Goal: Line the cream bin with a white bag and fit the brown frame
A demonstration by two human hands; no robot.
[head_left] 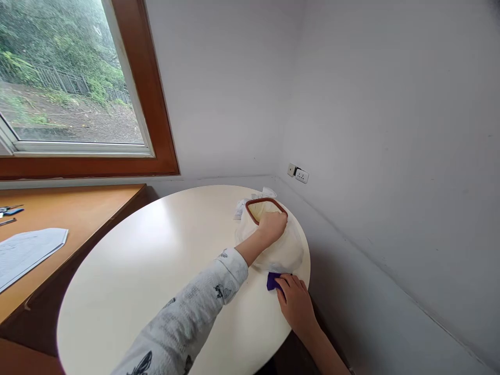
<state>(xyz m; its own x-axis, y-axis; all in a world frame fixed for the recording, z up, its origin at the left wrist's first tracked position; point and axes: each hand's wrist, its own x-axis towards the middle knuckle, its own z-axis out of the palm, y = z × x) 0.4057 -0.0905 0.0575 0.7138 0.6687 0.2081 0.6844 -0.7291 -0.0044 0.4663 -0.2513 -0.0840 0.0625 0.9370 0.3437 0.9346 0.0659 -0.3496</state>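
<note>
A brown, rounded-square hoop (266, 200) with pale cloth inside it rests near the far right side of the round table. White fabric (287, 252) spreads out loosely below and around the hoop. My left hand (272, 227) is closed on the hoop's right corner, and its fingertips are partly hidden. Just in front of the fabric, a small purple cloth (273, 281) lies on the tabletop. Over its right part is my right hand (297, 302), fingers bent and pressed together on the purple cloth near the table's edge.
The cream round table (156, 271) stands in the corner by the white wall. A crumpled, clear-white wrapper (269, 192) lies behind the hoop. To the left, a wooden desk (97, 200) carries papers (29, 252) and pens (11, 212). Wall sockets (301, 175) sit above the table.
</note>
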